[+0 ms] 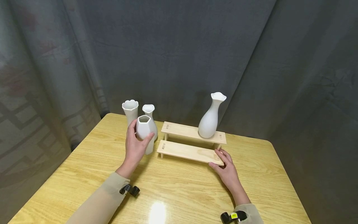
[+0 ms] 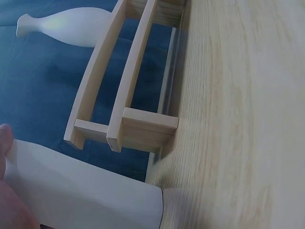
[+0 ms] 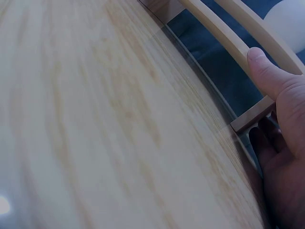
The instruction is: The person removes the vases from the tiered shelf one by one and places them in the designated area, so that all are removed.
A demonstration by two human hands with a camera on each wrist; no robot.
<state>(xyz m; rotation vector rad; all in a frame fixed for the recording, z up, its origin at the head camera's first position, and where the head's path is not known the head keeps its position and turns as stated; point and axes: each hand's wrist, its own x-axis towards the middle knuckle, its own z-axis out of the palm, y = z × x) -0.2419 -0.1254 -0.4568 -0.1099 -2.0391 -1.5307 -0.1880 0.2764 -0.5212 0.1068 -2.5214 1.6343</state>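
Observation:
My left hand (image 1: 135, 149) grips a white faceted vase (image 1: 145, 127) with a five-sided mouth, thumb on one side and fingers on the other. The vase is upright, left of a two-tier wooden stand (image 1: 187, 151); whether its base touches the table I cannot tell. At the stand's right end, my right hand (image 1: 228, 172) holds the lower board, with the thumb on its front edge (image 3: 248, 59) and the fingers round the end. A tall white vase (image 1: 209, 121) with a wavy rim stands on the upper board's right part.
Behind the left hand stand a white vase with a scalloped rim (image 1: 130, 110) and a narrow-necked white vase (image 1: 148, 109), both partly hidden. All stand on a light wooden table (image 1: 179, 193). A grey curtain (image 1: 173, 62) hangs along its back edge.

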